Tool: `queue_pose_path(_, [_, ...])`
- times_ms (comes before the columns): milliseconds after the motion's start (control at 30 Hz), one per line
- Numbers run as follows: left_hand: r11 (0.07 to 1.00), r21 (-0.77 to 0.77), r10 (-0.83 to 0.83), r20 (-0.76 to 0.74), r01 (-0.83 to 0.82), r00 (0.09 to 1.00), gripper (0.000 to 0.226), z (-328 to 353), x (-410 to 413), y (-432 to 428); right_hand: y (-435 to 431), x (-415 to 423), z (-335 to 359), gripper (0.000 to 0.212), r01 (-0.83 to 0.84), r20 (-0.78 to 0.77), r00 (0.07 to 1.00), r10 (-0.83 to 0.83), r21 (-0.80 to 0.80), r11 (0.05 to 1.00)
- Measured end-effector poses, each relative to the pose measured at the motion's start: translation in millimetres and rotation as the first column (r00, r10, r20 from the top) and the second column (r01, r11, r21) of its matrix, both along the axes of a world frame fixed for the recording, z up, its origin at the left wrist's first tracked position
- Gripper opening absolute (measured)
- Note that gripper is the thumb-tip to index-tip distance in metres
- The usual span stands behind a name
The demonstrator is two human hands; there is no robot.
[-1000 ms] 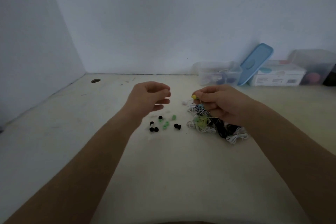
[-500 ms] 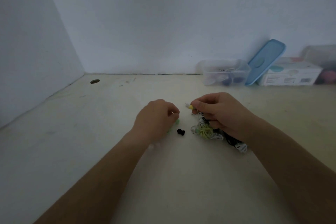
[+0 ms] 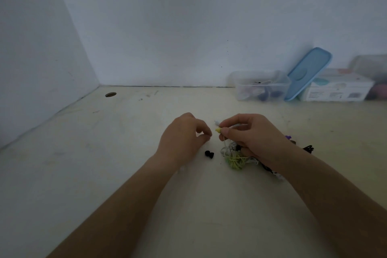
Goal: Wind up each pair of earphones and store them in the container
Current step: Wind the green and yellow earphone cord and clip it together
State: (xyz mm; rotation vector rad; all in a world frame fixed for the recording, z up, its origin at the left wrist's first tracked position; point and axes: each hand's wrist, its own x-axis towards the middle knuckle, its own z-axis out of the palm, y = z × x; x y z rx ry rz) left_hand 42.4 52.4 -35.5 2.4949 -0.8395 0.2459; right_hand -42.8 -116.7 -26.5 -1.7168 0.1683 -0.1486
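Observation:
My right hand (image 3: 254, 138) pinches a yellow earbud (image 3: 218, 130) between thumb and forefinger, its thin yellow cord hanging down into a tangled pile of earphones (image 3: 237, 156) in yellow-green, white and black on the table. My left hand (image 3: 184, 137) rests low on the table just left of it, fingers curled with thumb and fingertips together; whether they hold anything is hidden. A black ear tip (image 3: 209, 154) lies between my hands. A clear plastic container (image 3: 260, 85) with some earphones inside stands open at the back right by the wall.
A blue lid (image 3: 307, 73) leans against the container. A white box (image 3: 337, 88) and another clear tub (image 3: 370, 67) stand to its right. More black and purple cords (image 3: 307, 148) lie right of my right wrist. A round hole (image 3: 110, 94) is in the tabletop, far left.
My left hand dropped from above the table onto the loose ear tips and closed its fingers, covering them. My right hand kept pinching the yellow earbud.

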Motion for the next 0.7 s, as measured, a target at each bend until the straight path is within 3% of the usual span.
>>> queue_pose_path(167, [0.969,-0.245,-0.021,-0.154,-0.018,0.988,0.009,2.4,-0.6,6.9,0.0,-1.7,-0.3,0.010,0.040,0.012,0.999,-0.040,0.010,0.999])
queue_pose_path(367, [0.732,-0.667,-0.284,-0.483,-0.138,0.828,0.013,6.4,-18.1,12.0,1.9,-5.7,2.2,0.007,0.043,0.051,0.998,-0.044,0.018,0.999])
queue_pose_path(500, [0.617,-0.746,-0.405,-0.575,-0.251,0.711,0.018,8.3,-24.0,12.7,1.1,-8.8,6.6,0.007,0.037,0.061,0.997,-0.040,0.043,0.998])
queue_pose_path(700, [0.557,-0.758,-0.504,-0.634,-0.340,0.587,0.017,12.4,-29.2,11.7,2.1,-12.4,11.3,0.006,0.005,0.054,0.999,-0.006,0.014,1.000])
